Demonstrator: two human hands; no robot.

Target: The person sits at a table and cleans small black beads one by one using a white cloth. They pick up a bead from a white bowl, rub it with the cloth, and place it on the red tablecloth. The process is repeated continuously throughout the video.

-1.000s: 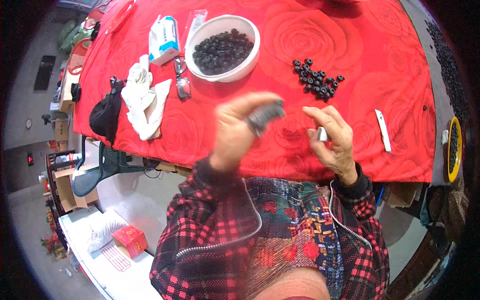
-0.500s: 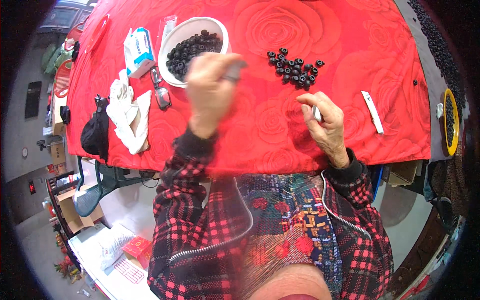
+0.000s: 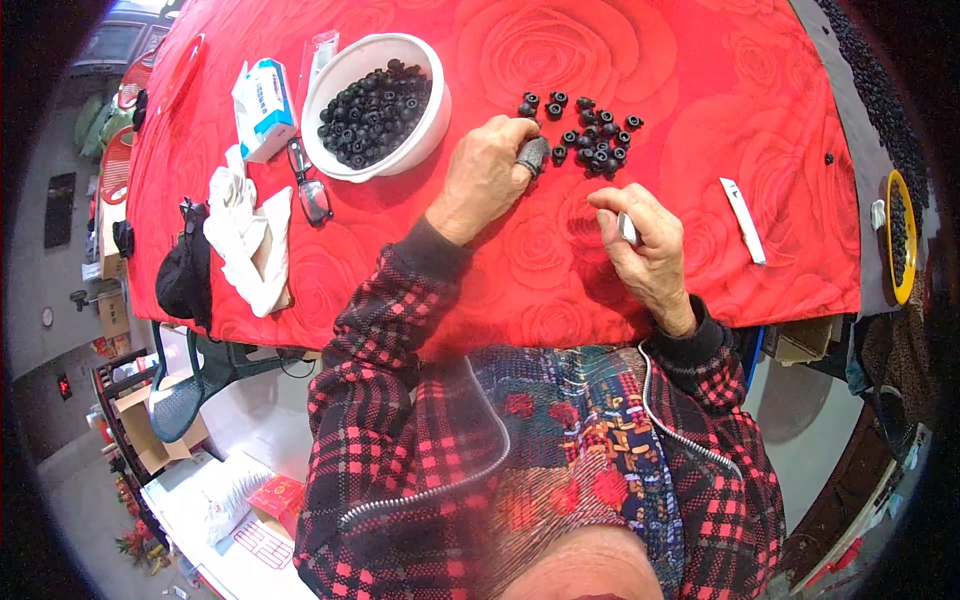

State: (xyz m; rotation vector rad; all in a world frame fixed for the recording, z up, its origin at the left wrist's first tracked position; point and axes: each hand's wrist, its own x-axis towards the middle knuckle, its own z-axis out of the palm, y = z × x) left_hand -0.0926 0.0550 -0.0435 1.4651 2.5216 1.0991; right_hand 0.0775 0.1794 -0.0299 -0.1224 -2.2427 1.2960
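Just beside the loose cluster of small round black pieces (image 3: 601,156), the left hand (image 3: 486,174) lies low over the red-covered bench (image 3: 375,250), its fingers bent at the cluster's left edge; whether they grip a piece cannot be told, as the tips are partly hidden. A grey wrapping (image 3: 532,156) sits around one digit of that hand. Nearer the person and to the right, the right hand (image 3: 650,245) is curled, its fingers grasping a small silvery tool (image 3: 628,229), whose end shows between thumb and forefinger. Many more black pieces fill much of a white bowl (image 3: 437,125) at the left hand's far left side. Left of the bowl stands a blue-and-white tissue pack (image 3: 265,105), with dark-framed glasses (image 3: 314,200) near it and a crumpled white cloth (image 3: 250,240) closer in. Right of the right hand lies a narrow white strip (image 3: 743,222)
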